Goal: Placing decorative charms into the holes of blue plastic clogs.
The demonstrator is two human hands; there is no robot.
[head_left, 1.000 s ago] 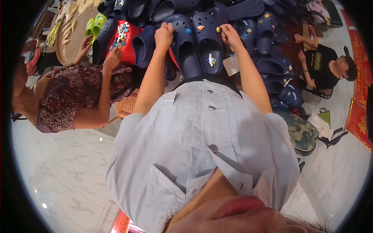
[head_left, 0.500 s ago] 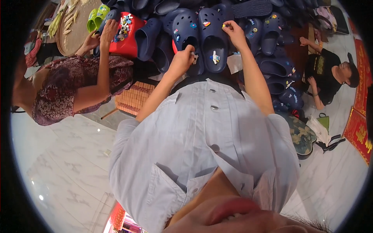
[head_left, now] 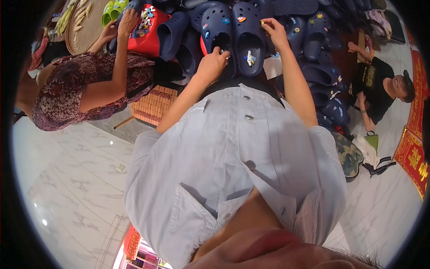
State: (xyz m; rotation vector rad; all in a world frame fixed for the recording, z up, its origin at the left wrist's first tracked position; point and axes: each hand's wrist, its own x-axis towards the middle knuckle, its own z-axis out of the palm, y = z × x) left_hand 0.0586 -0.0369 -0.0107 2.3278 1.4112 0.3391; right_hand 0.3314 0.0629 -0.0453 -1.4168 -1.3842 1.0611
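Observation:
Two navy clogs lie side by side in front of me, toes pointing away. The left clog (head_left: 217,24) has several small colourful charms on its upper. My left hand (head_left: 212,66) is closed over its heel opening, with a whitish bit showing at the fingertips; what it grips is unclear. The right clog (head_left: 249,36) bears one colourful charm (head_left: 242,19) near the toe, and a white and blue figure charm (head_left: 250,58) lies inside on its footbed. Just right of that clog, my right hand (head_left: 276,33) pinches a small yellow charm (head_left: 262,23).
More navy clogs (head_left: 172,36) crowd both sides and the back. A red container (head_left: 150,31) of loose charms stands left, by a person (head_left: 96,89) handling a dark clog near lime-green clogs (head_left: 114,11). Another person (head_left: 380,83) sits right. A slatted stool (head_left: 154,105) is lower left.
The clogs sit slightly higher in the picture. My right hand has shifted a little right with the yellow charm; my left hand stays at the left clog's opening.

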